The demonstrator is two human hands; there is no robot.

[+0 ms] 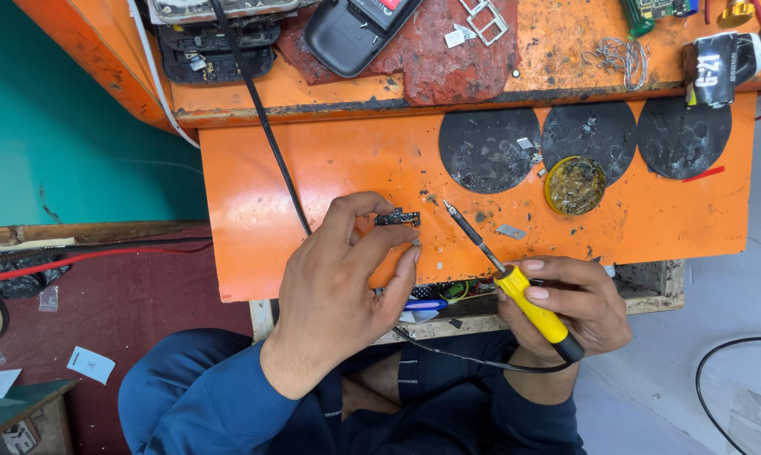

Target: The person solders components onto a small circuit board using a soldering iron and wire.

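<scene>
A small dark board (397,218) is pinched flat on the orange table (254,168) by the left hand (338,278), its long axis running left to right. A soldering iron (502,270) is gripped by the right hand (566,307), its tip just right of the board and pointed up-left toward it; the left hand lies nearer.

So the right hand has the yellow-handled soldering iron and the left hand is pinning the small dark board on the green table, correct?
Not quite: the table is orange, not green, as the head view shows. The right hand does hold the yellow-handled soldering iron, and the left hand pins the small dark board.
</scene>
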